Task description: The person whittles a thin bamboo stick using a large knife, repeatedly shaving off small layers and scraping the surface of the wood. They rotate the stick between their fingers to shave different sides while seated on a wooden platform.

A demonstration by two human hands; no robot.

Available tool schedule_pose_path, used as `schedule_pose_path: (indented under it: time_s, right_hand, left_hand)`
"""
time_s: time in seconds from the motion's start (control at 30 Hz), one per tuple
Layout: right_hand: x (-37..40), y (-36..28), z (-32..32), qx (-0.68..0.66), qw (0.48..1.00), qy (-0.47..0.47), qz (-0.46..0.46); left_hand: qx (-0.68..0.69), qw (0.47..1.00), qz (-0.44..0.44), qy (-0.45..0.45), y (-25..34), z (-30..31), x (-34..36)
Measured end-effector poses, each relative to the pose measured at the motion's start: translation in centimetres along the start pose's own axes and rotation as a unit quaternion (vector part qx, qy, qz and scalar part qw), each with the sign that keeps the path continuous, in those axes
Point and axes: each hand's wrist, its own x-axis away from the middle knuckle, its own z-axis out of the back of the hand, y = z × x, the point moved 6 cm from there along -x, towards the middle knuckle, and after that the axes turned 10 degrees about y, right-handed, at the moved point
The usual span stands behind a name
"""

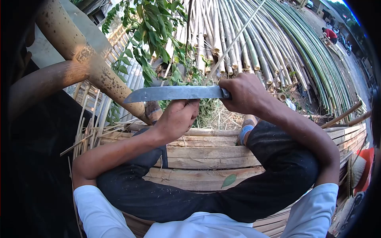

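Observation:
A long knife with a wide grey blade lies level across the view, its tip to the left. My right hand is wrapped round its dark handle. Just under the blade is my left hand, fingers curled in and closed; what they hold, if anything, is hidden. A thin pale bamboo strip runs from the upper right down to behind the blade. Below my hands is a seat of split bamboo slats, with a green leaf on it.
Many bamboo poles lie on the ground ahead. A leafy branch hangs at the upper middle. Thick bamboo posts cross at the left. A person in red is far off at the upper right. An orange and straw-coloured item sits at the right edge.

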Motion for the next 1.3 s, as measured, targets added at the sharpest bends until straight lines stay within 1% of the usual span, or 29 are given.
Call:
schedule_pose_path:
  time_s: [0.07, 0.2, 0.27, 0.4, 0.5, 0.57, 0.6, 0.67, 0.7, 0.73, 0.77, 0.8, 0.83, 0.87, 0.93, 0.97, 1.0, 1.03, 1.07, 1.13, 1.17, 1.2, 1.27, 1.3]
  right_hand:
    - [-0.1, 0.0, 0.3, 0.014, 1.000, -0.004, -0.004]
    - [-0.5, 0.2, 0.3, 0.031, 0.999, -0.012, -0.023]
    - [-0.6, 1.1, 0.2, 0.020, 0.998, -0.001, -0.063]
    - [0.0, 3.4, 0.0, 0.031, 0.997, 0.027, -0.071]
    - [0.3, 3.9, 0.1, 0.049, 0.996, 0.045, -0.055]
    - [0.4, 4.3, 0.0, 0.053, 0.995, 0.031, -0.077]
    - [0.4, 4.6, 0.0, 0.053, 0.995, 0.031, -0.079]
    - [0.6, 5.8, 0.1, 0.041, 0.992, 0.039, -0.111]
    - [0.8, 6.1, 0.3, 0.041, 0.992, 0.059, -0.103]
    - [1.0, 6.8, 0.2, 0.040, 0.992, 0.059, -0.104]
    - [1.3, 8.5, 0.2, 0.014, 0.983, 0.068, -0.172]
    - [1.8, 10.1, 0.4, -0.011, 0.968, 0.078, -0.239]
    - [2.2, 11.0, 1.0, 0.002, 0.955, 0.061, -0.290]
    - [3.2, 13.8, -0.1, -0.053, 0.935, 0.065, -0.345]
    - [4.6, 15.6, -0.2, -0.146, 0.885, 0.120, -0.426]
    - [5.3, 16.0, -1.0, -0.318, 0.811, 0.150, -0.468]
    - [5.9, 15.5, -1.6, -0.477, 0.708, 0.174, -0.491]
    - [6.2, 15.1, -1.5, -0.508, 0.653, 0.228, -0.514]
    - [6.2, 14.9, -1.4, -0.506, 0.655, 0.227, -0.513]
    - [5.7, 14.5, -1.2, -0.588, 0.597, 0.261, -0.479]
    - [5.4, 14.3, -1.1, -0.588, 0.617, 0.262, -0.453]
    - [5.2, 13.4, -0.9, -0.590, 0.616, 0.259, -0.453]
    - [3.6, 10.4, 0.2, -0.509, 0.759, 0.177, -0.366]
    - [2.7, 9.2, 0.2, -0.432, 0.847, 0.131, -0.282]
  left_hand:
    - [-0.100, 0.991, -0.079, 0.029, 0.5, 0.2, 0.1]
    - [-0.086, 0.993, -0.066, 0.042, 0.8, -0.1, 0.2]
    - [-0.098, 0.986, -0.112, 0.082, 1.4, 0.1, 0.2]
    - [-0.108, 0.983, -0.118, 0.093, 1.7, 0.1, 0.5]
    - [-0.146, 0.976, -0.126, 0.100, 1.6, 0.0, 0.3]
    - [-0.160, 0.972, -0.140, 0.101, 1.9, -0.1, 0.3]
    - [-0.160, 0.972, -0.140, 0.100, 1.7, 0.0, 0.2]
    - [-0.145, 0.975, -0.137, 0.100, 1.4, 0.4, 0.0]
    - [-0.146, 0.975, -0.137, 0.100, 1.4, 0.5, 0.0]
    - [-0.142, 0.976, -0.132, 0.095, 1.2, 0.5, 0.1]
    - [-0.138, 0.978, -0.126, 0.089, 1.0, 0.4, 0.3]
    - [-0.139, 0.978, -0.126, 0.087, 0.9, 0.4, 0.4]
    - [-0.139, 0.981, -0.113, 0.072, 0.6, 0.4, 0.6]
    - [-0.139, 0.983, -0.100, 0.059, 0.3, 0.3, 0.6]
    - [-0.145, 0.983, -0.108, 0.043, 0.1, 0.0, 0.6]
    - [-0.151, 0.981, -0.117, 0.029, 0.2, -0.2, 0.5]
    - [-0.148, 0.982, -0.118, 0.028, 0.4, -0.4, 0.4]
    - [-0.145, 0.984, -0.104, 0.023, 0.5, -0.6, 0.3]
    - [-0.142, 0.986, -0.089, 0.018, 0.6, -0.7, 0.2]
    - [-0.117, 0.990, -0.081, 0.013, 0.5, -0.7, -0.1]
    - [-0.095, 0.993, -0.067, 0.006, 0.2, -0.7, -0.2]
    - [-0.096, 0.993, -0.066, 0.009, 0.1, -0.7, -0.2]
    - [-0.055, 0.996, -0.066, -0.005, 0.0, -0.8, -0.3]
    - [-0.058, 0.996, -0.063, -0.004, 0.1, -0.7, -0.2]
